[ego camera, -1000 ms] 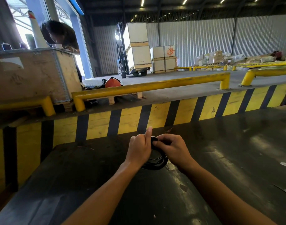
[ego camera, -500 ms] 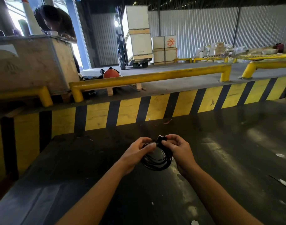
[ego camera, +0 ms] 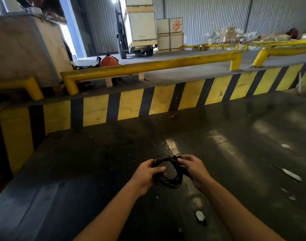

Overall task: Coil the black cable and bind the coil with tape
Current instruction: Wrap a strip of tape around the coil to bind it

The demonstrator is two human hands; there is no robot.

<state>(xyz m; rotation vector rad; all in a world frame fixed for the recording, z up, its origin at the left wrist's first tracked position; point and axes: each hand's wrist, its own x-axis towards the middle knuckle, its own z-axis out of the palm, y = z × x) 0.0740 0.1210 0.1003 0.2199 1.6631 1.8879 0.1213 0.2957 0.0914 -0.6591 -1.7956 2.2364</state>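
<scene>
Holding black cable point(ego camera: 168, 173) coil above dark desk point(ego camera: 96, 162): left hand point(ego camera: 146, 176) grip closed on coil's left side, right hand point(ego camera: 194, 168) pinching right side; striped desk edge point(ego camera: 131, 103) well beyond coil.

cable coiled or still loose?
Coiled: the black cable forms stacked round loops held between left hand and right hand. Tape binding: cannot tell.

two hands point(ego camera: 145, 176) point(ego camera: 195, 169), one black cable coil point(ego camera: 168, 180), three yellow rails point(ego camera: 148, 66).
</scene>
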